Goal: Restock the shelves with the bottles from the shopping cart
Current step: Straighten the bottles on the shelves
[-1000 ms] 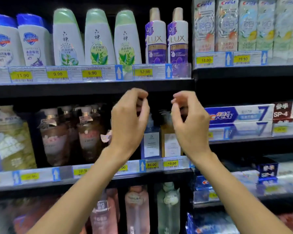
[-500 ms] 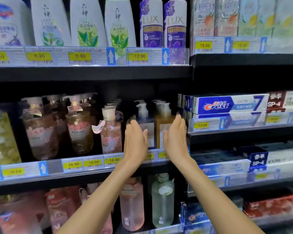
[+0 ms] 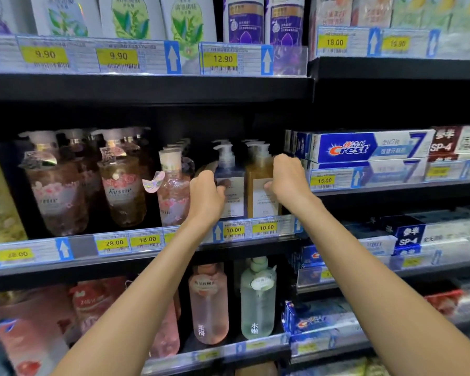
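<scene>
Both on the middle shelf (image 3: 147,256) now: left hand (image 3: 205,195) curled round the blue pump bottle (image 3: 229,183), right hand (image 3: 288,179) curled round the amber pump bottle (image 3: 259,185), side by side at the front edge above the 10.00 tags (image 3: 248,228). Looks like placing or squaring up these two, not released yet. Shopping cart out of view, so remaining stock unknown; can't tell how much is left.

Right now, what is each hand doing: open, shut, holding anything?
Left hand: grips the blue pump bottle on the shelf.
Right hand: grips the amber pump bottle beside it.
</scene>
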`<state>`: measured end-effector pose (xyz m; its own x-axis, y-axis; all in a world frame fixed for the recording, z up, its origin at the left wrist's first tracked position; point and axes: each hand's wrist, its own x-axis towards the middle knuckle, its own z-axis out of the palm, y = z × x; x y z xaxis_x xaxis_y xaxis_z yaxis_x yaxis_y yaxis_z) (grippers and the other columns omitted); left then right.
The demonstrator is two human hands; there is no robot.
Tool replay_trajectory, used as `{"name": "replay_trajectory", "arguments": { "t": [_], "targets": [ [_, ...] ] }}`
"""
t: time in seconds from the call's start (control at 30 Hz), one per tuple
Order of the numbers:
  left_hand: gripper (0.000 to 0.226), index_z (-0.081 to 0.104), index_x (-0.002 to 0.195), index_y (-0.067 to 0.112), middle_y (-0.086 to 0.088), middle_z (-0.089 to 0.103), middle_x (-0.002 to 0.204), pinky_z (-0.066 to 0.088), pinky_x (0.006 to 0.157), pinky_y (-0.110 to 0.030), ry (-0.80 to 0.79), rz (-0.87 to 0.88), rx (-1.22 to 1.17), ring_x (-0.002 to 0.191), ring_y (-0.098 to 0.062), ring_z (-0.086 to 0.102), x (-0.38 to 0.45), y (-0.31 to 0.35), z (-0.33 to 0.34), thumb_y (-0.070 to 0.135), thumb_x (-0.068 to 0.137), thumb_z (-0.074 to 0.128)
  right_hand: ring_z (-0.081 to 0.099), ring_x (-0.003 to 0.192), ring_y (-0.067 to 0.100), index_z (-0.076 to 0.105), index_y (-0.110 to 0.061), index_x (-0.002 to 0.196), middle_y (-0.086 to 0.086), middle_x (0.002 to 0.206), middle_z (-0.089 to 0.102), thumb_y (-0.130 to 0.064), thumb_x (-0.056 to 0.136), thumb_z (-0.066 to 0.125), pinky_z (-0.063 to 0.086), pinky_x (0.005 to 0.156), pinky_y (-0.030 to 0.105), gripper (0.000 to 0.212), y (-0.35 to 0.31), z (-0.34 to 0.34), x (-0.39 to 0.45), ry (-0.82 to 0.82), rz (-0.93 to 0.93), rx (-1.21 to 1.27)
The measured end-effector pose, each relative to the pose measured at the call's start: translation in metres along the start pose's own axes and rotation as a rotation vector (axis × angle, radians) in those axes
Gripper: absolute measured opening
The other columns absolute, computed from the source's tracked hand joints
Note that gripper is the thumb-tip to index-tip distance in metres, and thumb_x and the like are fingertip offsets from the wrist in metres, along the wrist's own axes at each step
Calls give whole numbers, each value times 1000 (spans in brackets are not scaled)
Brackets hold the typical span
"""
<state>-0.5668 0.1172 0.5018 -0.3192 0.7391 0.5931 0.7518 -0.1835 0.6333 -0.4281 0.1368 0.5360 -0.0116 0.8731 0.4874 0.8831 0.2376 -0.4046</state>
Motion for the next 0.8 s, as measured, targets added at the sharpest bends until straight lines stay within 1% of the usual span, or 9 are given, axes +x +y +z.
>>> {"name": "replay_trajectory", "arguments": {
  "t": [0.07,0.2,0.33,0.47,0.53,0.6,0.63,0.73,0.8],
  "targets": [
    [14,47,82,5,-9,44,86,22,59,-25,25,24,18,81,-22,40,-1,-1,0,6,96,51,43,75,22,52,-5,90,15,100,57,5,88,63,37,64,30,15,1,0,-1,30,2,14],
    [11,55,95,-4,-10,46,90,22,64,-20,49,68,14,83,-21,40,-3,-1,2,5,97,49,45,83,23,55,1,105,17,108,59,3,88,64,36,68,30,19,2,-1,-1,23,-14,55],
    [11,46,87,8,-9,47,90,22,63,-20,41,85,5,83,-21,41,-6,-2,3,8,99,47,50,93,25,50,0,121,18,120,55,-1,89,65,37,71,29,36,1,-4,1,-28,7,76],
    [16,43,84,8,-8,47,85,22,60,-22,33,116,-7,81,-21,41,-9,-2,0,11,99,47,51,99,25,48,-2,124,17,122,54,2,89,63,39,73,29,39,3,-4,-3,17,12,111],
    [16,42,86,9,-7,47,85,23,60,-23,25,140,0,81,-19,41,-11,-3,-1,14,100,47,47,97,23,46,-3,125,17,123,53,3,89,62,39,74,29,40,4,-4,-7,49,2,116],
    [13,47,92,6,-6,48,87,25,57,-25,25,153,-4,80,-17,41,-13,-3,-1,15,100,46,43,96,20,46,-4,126,17,123,52,2,90,61,39,76,30,40,4,-4,-11,69,-11,116],
    [14,50,98,2,-6,49,89,26,56,-24,29,154,-8,81,-16,41,-13,-3,-1,15,100,46,46,99,22,46,-4,126,17,123,52,2,90,60,40,77,31,39,4,-5,-13,73,-17,115],
    [22,52,113,-5,-11,52,95,28,64,-17,36,151,-23,86,-17,43,-14,-3,-2,12,100,47,51,107,31,47,-4,123,19,122,52,1,90,60,41,77,32,35,2,-9,-16,78,-27,88],
    [23,52,116,-4,-12,54,99,28,65,-17,34,143,-32,89,-18,45,-14,-3,-3,13,100,47,50,104,31,48,-4,123,19,123,51,1,90,60,39,76,32,35,1,-13,-16,70,-22,62]
  ]
}}
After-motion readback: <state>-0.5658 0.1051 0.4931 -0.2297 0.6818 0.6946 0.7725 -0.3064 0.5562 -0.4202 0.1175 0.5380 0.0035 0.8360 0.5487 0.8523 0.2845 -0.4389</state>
